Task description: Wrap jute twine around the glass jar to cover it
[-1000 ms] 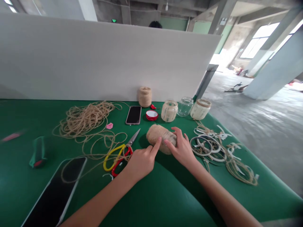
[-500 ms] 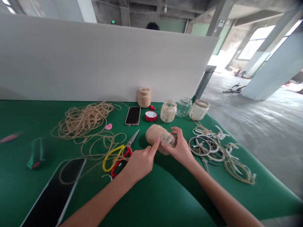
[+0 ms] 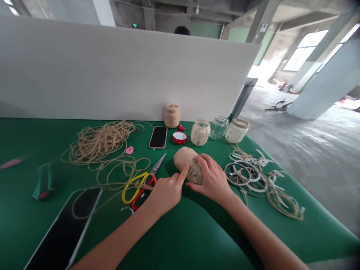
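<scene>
A glass jar [image 3: 182,155] lies tilted on its side at the middle of the table, partly wrapped in tan twine, with a bare printed part toward me. My right hand [image 3: 212,178] wraps round its right end, fingers over the top and thumb underneath. The outstretched index finger of my left hand [image 3: 167,191] presses on the wrapped part. Its other fingers are curled, and a strand of twine [image 3: 108,185] runs from the left up to them. Beside that hand lie scissors [image 3: 157,165] with one yellow and one red handle.
A loose heap of twine [image 3: 102,140] lies at the left, near a phone [image 3: 158,137] and a large dark tablet [image 3: 60,232]. Behind stand a twine-wrapped jar [image 3: 171,116], a red lid [image 3: 180,137] and several jars [image 3: 200,132]. Rings and cords [image 3: 244,174] lie right; a white panel [image 3: 126,71] rises behind.
My right hand has shifted its grip further round the jar, and the jar has turned slightly, showing more of its printed part. The left index finger stays pressed on it.
</scene>
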{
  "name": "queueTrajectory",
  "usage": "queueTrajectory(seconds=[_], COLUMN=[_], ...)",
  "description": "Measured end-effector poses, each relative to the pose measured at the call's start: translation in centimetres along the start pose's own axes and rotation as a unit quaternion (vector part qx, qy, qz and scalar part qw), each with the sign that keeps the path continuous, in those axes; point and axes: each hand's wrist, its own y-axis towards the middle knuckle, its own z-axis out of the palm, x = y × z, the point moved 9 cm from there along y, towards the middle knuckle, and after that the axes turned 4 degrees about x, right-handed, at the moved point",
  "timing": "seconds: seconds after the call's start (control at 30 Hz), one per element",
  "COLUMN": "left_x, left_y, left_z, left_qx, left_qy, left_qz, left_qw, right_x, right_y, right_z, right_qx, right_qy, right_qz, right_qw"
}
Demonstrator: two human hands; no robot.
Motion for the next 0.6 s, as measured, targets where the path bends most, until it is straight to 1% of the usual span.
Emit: queueTrajectory(seconds=[0.07,0.17,0.27,0.33,0.4,0.5,0.6], left_x=[0.1,0.2,0.2,0.2,0.3,0.3,0.3], left_y=[-0.1,0.0,0.1,0.2,0.3,0.3,0.2], left_z=[0.0,0.0,0.2,0.5,0.6,0.8,0.8], left_qx=[0.004,0.011,0.027,0.037,0.043,0.047,0.045], left_qy=[0.001,-0.001,0.000,0.005,0.012,0.020,0.019], left_qz=[-0.005,-0.009,-0.004,-0.004,-0.004,-0.005,-0.010], left_qw=[1.000,1.000,1.000,0.999,0.999,0.999,0.999], right_x=[-0.2,-1.2,-2.9,-3.9,-4.4,-4.3,-3.4], right_y=[-0.1,-0.2,-0.3,-0.3,-0.2,-0.2,-0.1], right_z=[0.2,0.1,0.5,0.8,1.0,1.2,0.9], right_qx=[0.007,-0.011,-0.018,-0.015,-0.013,0.000,-0.002], right_qy=[0.007,0.061,0.140,0.182,0.211,0.232,0.181], right_qz=[0.024,0.078,0.150,0.181,0.189,0.180,0.142], right_qw=[1.000,0.995,0.979,0.966,0.959,0.956,0.973])
